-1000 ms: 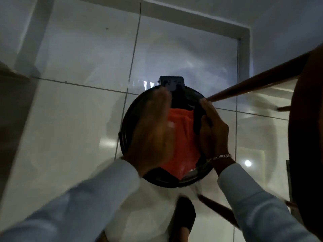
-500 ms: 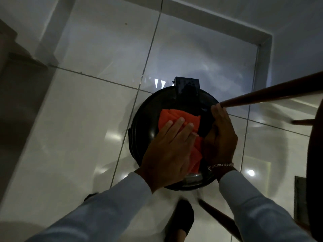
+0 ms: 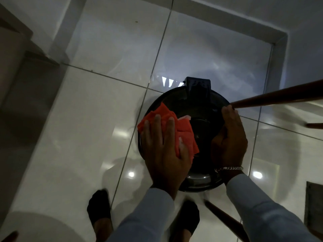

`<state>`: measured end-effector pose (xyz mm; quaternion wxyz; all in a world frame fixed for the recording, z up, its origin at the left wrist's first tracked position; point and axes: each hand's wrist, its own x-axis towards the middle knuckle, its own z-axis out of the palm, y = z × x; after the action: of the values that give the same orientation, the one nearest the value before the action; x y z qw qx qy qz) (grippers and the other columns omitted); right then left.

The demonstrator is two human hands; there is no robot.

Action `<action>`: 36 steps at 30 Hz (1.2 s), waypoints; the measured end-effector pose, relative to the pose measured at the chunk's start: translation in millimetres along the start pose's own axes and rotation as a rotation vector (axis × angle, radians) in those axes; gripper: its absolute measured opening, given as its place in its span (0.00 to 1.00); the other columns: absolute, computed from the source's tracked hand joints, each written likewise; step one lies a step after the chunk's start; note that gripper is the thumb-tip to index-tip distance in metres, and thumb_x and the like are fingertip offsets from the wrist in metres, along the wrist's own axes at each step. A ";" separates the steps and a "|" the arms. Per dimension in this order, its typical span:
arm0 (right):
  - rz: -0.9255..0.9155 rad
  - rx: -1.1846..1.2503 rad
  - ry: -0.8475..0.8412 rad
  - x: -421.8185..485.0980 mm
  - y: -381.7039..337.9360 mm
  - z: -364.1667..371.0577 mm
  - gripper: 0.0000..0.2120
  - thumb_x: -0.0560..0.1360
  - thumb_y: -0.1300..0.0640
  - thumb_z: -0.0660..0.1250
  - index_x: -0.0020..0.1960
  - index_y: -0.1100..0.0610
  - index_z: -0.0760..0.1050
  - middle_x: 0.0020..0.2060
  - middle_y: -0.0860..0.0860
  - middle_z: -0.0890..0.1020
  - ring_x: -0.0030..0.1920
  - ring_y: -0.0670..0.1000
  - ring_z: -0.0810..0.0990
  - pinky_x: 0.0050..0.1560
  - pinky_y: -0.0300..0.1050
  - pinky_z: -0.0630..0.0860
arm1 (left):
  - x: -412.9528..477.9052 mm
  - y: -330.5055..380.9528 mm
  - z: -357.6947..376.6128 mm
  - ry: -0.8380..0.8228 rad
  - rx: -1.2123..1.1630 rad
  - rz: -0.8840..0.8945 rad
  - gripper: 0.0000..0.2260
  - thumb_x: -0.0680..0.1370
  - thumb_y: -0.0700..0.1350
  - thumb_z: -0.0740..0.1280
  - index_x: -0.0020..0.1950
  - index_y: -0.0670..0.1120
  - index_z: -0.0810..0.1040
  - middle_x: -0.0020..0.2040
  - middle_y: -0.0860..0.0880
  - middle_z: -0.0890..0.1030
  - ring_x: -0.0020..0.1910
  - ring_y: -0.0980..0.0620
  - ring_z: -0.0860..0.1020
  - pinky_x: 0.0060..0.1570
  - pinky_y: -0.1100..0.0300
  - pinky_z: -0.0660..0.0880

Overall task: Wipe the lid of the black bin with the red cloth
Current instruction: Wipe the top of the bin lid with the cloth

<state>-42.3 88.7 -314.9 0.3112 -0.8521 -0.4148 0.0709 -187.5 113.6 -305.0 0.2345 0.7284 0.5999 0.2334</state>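
Looking down from the head camera, a round black bin [image 3: 201, 137] is seen standing on the shiny white tiled floor [image 3: 78, 128]. Its lid [image 3: 201, 123] is shut and faces up, with a black hinge block [image 3: 198, 88] at the far edge.

The red cloth [image 3: 167, 126] is spread over the left part of the lid and hangs a little past the left rim. The left hand [image 3: 162, 151] is laid flat on top of the cloth. Its fingers [image 3: 157, 123] are stretched out and pressed down, so the cloth is pinned under the palm and not pinched.

The right rim of the lid is gripped by the right hand [image 3: 229, 140], with the fingers [image 3: 227, 110] curled over the edge to keep the bin from moving. A silver bracelet [image 3: 229, 168] is worn on that wrist.

A brown wooden chair leg [image 3: 279, 96] is seen just beside the right hand, and two feet in dark socks [image 3: 98, 210] are seen near the bin.

Only part of the lid is covered so far, so the wiping is judged to be partly done. The cloth could be pushed off the left rim and dropped, since it is only pressed flat. The bin could be tipped or slid on the smooth floor if the right grip is lost. The right hand could be bumped on the chair leg.
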 end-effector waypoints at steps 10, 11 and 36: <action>0.002 -0.013 -0.029 1.9 -1.2 -2.5 0.19 0.77 0.62 0.57 0.68 0.63 0.69 0.68 0.63 0.73 0.71 0.61 0.67 0.67 0.69 0.69 | -1.9 -30.0 4.7 -0.256 0.095 0.719 0.24 0.78 0.53 0.57 0.71 0.44 0.69 0.74 0.40 0.66 0.75 0.34 0.56 0.70 0.32 0.56; 0.005 -0.016 -0.031 2.2 -0.8 -2.6 0.20 0.77 0.63 0.58 0.68 0.63 0.69 0.68 0.63 0.72 0.71 0.61 0.67 0.67 0.69 0.69 | 0.5 -30.4 4.2 -0.246 0.067 0.682 0.24 0.77 0.52 0.58 0.71 0.44 0.69 0.73 0.39 0.66 0.75 0.34 0.56 0.71 0.33 0.56; 0.300 0.286 -0.127 14.2 -19.3 -32.5 0.18 0.78 0.70 0.59 0.66 0.60 0.73 0.69 0.58 0.72 0.72 0.55 0.67 0.74 0.44 0.62 | -81.8 65.6 -19.3 -0.041 -0.312 -0.378 0.29 0.77 0.57 0.55 0.76 0.50 0.57 0.78 0.45 0.56 0.77 0.45 0.54 0.71 0.38 0.61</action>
<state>-33.6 93.0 -275.8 0.3882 -0.8453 -0.2878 0.2280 -163.4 23.3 -253.9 0.3957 0.5627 0.6776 0.2602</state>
